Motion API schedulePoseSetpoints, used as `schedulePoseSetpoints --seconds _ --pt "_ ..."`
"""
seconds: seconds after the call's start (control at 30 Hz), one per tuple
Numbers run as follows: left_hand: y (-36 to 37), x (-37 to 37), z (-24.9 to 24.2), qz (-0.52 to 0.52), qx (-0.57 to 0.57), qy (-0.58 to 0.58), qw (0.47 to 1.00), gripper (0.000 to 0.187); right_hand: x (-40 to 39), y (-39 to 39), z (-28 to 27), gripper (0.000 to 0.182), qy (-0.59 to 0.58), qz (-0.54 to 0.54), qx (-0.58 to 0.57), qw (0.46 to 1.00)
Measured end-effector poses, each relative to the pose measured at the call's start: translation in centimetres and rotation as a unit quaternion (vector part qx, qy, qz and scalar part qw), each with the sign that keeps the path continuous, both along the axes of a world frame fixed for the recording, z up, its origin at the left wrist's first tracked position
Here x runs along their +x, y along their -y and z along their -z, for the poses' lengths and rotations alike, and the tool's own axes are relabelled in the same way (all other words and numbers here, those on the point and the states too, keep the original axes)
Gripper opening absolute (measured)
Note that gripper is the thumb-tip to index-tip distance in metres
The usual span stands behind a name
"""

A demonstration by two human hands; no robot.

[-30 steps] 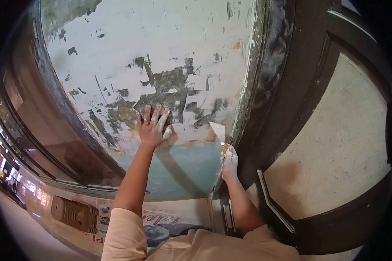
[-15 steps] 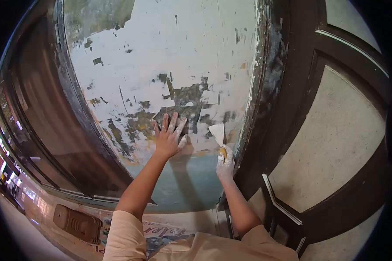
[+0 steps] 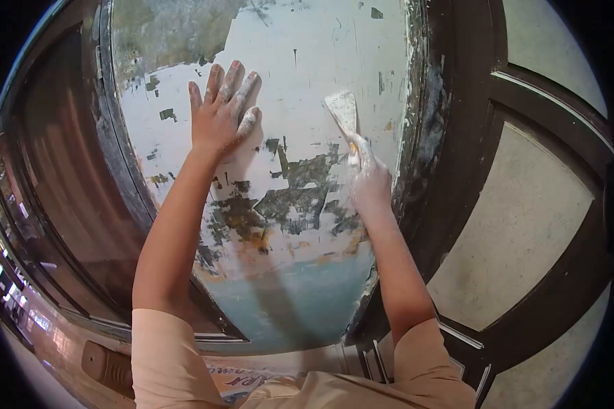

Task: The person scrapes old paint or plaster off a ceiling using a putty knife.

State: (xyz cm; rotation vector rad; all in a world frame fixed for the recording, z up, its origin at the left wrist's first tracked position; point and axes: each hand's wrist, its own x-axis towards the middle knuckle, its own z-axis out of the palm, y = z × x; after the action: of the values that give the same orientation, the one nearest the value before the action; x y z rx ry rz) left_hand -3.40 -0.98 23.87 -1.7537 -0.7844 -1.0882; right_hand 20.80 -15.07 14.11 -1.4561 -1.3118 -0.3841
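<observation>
A wall panel (image 3: pixel 307 75) fills the middle, its white coating broken by dark scraped patches, with blue-green paint lower down. My left hand (image 3: pixel 222 112) lies against the upper left of this panel, fingers spread and dusted white. In my right hand (image 3: pixel 370 174) is a putty knife (image 3: pixel 343 112), its handle gripped and its whitened blade pointing up at the white surface. White powder coats the right fingers too. Below and between the hands is the largest dark patch (image 3: pixel 290 204), with ragged edges.
Dark wooden frames with pale panels (image 3: pixel 525 225) stand close on the right. To the left is a brown framed glazed panel (image 3: pixel 75 157). On the floor sit a brown plastic stool (image 3: pixel 106 368) and a printed sheet (image 3: pixel 242 378).
Both hands have moved up the panel; the left went from the dark patch to the upper left white area. The putty knife rose with the right hand, and its blade now looks whiter.
</observation>
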Motion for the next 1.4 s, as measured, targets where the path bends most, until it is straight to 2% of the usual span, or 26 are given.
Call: schedulePoseSetpoints --seconds 0.07,0.17,0.23,0.37,0.47,0.53,0.6,0.67,0.7,0.77,0.87,0.9,0.97,1.03,1.1,1.17,1.27,1.33,1.37,1.4 --pt "0.0 0.1 0.1 0.000 0.013 0.009 1.000 0.061 -0.4 0.1 -3.0 0.033 -0.015 0.002 -0.018 1.000" --pt "0.3 0.1 0.1 -0.007 -0.005 0.016 1.000 0.062 -0.7 -0.2 -6.5 0.031 0.034 0.028 0.020 0.999" --pt "0.3 0.0 0.2 -0.028 -0.008 0.010 1.000 0.063 -1.1 0.1 -8.8 0.030 0.018 0.046 -0.024 0.998" --pt "0.2 0.0 0.5 -0.024 -0.016 0.016 0.999 0.063 -1.0 0.0 -9.4 0.028 0.028 0.024 0.032 0.999" --pt "0.0 0.0 0.8 -0.028 -0.015 0.020 0.999 0.062 -0.5 -0.1 -4.7 0.028 0.024 -0.015 0.061 0.998" --pt "0.2 0.0 1.1 -0.024 -0.025 0.031 0.999 0.061 0.1 -1.0 1.1 0.032 -0.034 -0.041 0.042 0.998" --pt "0.2 0.0 1.2 -0.021 -0.025 0.036 0.999 0.061 -0.8 -1.1 7.0 0.035 -0.040 -0.026 0.072 0.996" --pt "0.3 -0.1 1.5 -0.017 -0.027 0.034 0.999 0.061 -0.8 -1.9 13.4 0.036 -0.134 -0.053 0.057 0.988" --pt "0.4 -0.1 1.5 -0.016 -0.029 0.035 0.999 0.062 -0.7 -2.0 16.0 0.036 -0.135 -0.052 0.058 0.988" --pt "0.4 0.0 1.6 -0.013 -0.029 0.036 0.999 0.062 0.0 -2.0 18.7 0.036 -0.214 -0.044 0.110 0.970" --pt "0.2 0.0 1.6 -0.014 -0.020 0.036 0.999 0.062 2.5 -2.0 16.4 0.036 -0.157 -0.050 0.119 0.979" --pt "0.3 0.1 1.6 -0.012 -0.019 0.039 0.999 0.061 3.0 -2.4 14.1 0.036 -0.095 -0.025 0.153 0.983" --pt "0.2 0.1 1.7 -0.002 -0.010 0.043 0.999 0.060 3.7 -2.5 8.0 0.036 -0.047 -0.025 0.158 0.986" --pt "0.2 0.1 1.7 -0.005 -0.010 0.041 0.999 0.060 3.2 -1.7 2.2 0.031 -0.043 0.004 0.104 0.994" --pt "0.1 0.1 1.6 -0.008 -0.007 0.041 0.999 0.061 3.2 -1.2 -2.3 0.027 0.012 0.016 0.127 0.992" --pt "0.1 0.1 1.6 -0.002 -0.003 0.040 0.999 0.061 3.1 -1.3 -5.8 0.027 0.009 0.025 0.122 0.992" --pt "0.1 0.1 1.7 0.000 -0.006 0.041 0.999 0.061 3.0 -0.4 -6.6 0.029 -0.002 0.048 0.087 0.995" --pt "0.1 0.1 1.9 -0.002 -0.009 0.044 0.999 0.061 3.4 0.1 -4.0 0.028 0.013 0.034 0.118 0.992" --pt "0.0 0.1 1.9 -0.005 -0.011 0.047 0.999 0.061 3.4 0.3 -1.8 0.027 -0.020 0.027 0.103 0.994" --pt "0.0 0.1 2.0 -0.003 -0.010 0.048 0.999 0.061 4.1 -0.3 1.3 0.027 -0.015 0.022 0.141 0.990"
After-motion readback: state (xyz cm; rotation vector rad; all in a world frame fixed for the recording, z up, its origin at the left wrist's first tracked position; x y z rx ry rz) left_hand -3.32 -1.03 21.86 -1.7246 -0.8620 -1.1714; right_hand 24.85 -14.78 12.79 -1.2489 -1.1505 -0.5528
